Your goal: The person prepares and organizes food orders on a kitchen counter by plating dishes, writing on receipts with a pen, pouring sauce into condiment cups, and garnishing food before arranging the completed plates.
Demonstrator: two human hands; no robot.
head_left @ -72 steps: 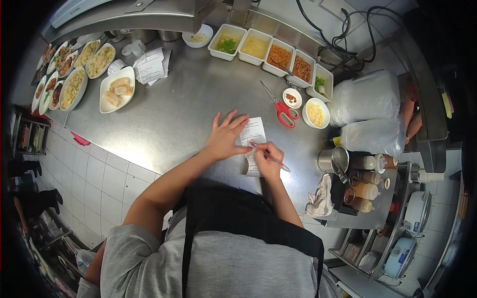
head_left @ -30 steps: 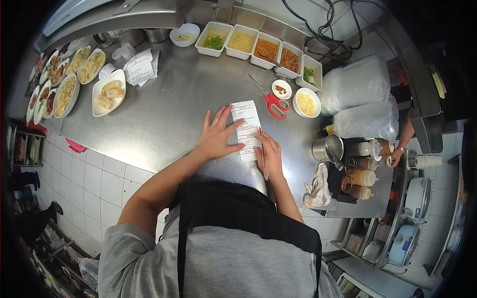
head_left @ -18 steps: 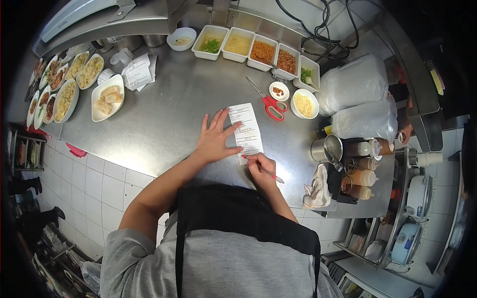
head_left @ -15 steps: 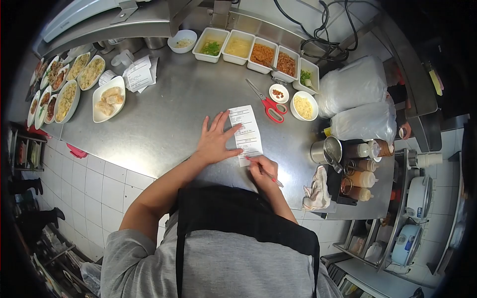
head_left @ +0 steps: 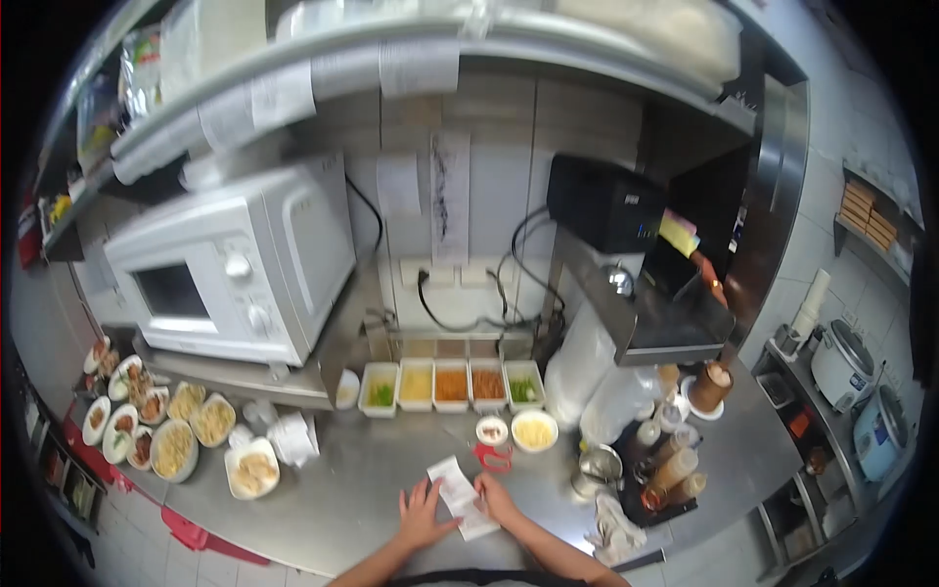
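On the steel counter [head_left: 362, 504] lies a long white printed receipt [head_left: 460, 496]. My left hand [head_left: 421, 516] rests on the paper's left side, fingers spread. At the receipt's right edge, my right hand [head_left: 496, 497] is closed; half a second ago it held a red pen, which blur and the fingers now hide. Just beyond the paper are red-handled scissors [head_left: 495, 459], a small white dish [head_left: 491, 429] of reddish-brown bits and a bowl [head_left: 535, 430] of chopped yellowish food.
Topping tubs [head_left: 380, 389] line the back below a microwave [head_left: 210, 269]. Filled dishes [head_left: 176, 450] and crumpled receipts [head_left: 293, 439] stand left. To the right are plastic bags [head_left: 621, 401], a metal pot [head_left: 597, 470], sauce bottles [head_left: 675, 468] and a cloth [head_left: 614, 528].
My view has tilted up, bringing the microwave, shelves and back wall into sight. My right hand has moved up along the receipt's right side; my left stays spread on it.
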